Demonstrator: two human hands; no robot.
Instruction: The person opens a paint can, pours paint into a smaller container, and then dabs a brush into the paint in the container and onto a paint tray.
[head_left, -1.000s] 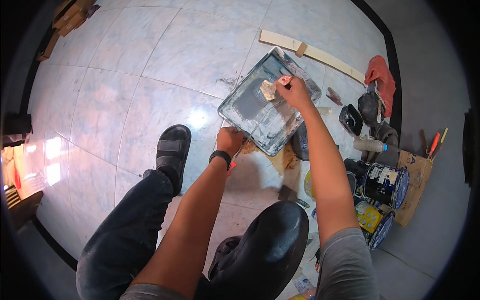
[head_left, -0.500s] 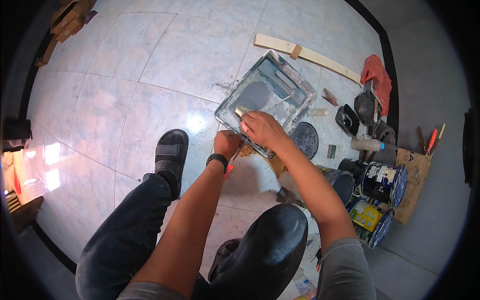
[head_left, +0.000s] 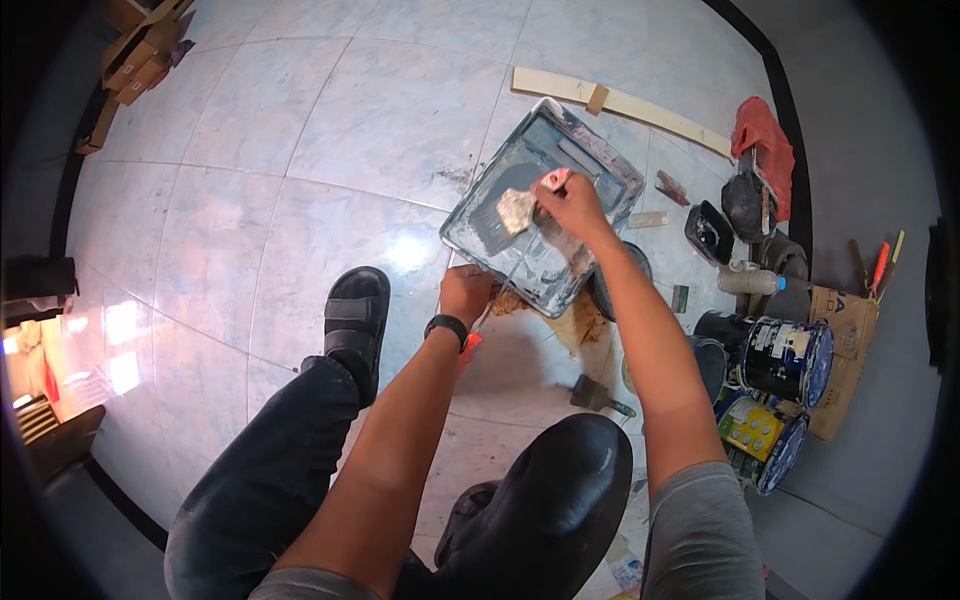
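Note:
My right hand [head_left: 572, 205] is closed round the handle of a paintbrush [head_left: 515, 212] with wide cream bristles, held over the paint tray [head_left: 465, 212]. A red and white handle end shows above the fingers. Grey paint lies in the tray, and its inner walls are smeared. At the tray's near edge my left hand [head_left: 470, 292] is closed on the rim, its fingertips partly hidden. Beside that wrist shows a red handle [head_left: 468, 350] on a thin metal rod that passes by the hand.
A lying brush [head_left: 595, 393] is near my right knee. Right of the tray are a black tub [head_left: 708, 232], a plastic bottle [head_left: 750, 282], paint cans [head_left: 780, 355], a cardboard box [head_left: 848, 350] and a red bag [head_left: 765, 145]. A wooden strip [head_left: 660, 112] lies beyond the tray.
My right hand has lifted the brush from the tray's near left side and moved it up and right, turning it so the bristles show. My left hand stays at the rim.

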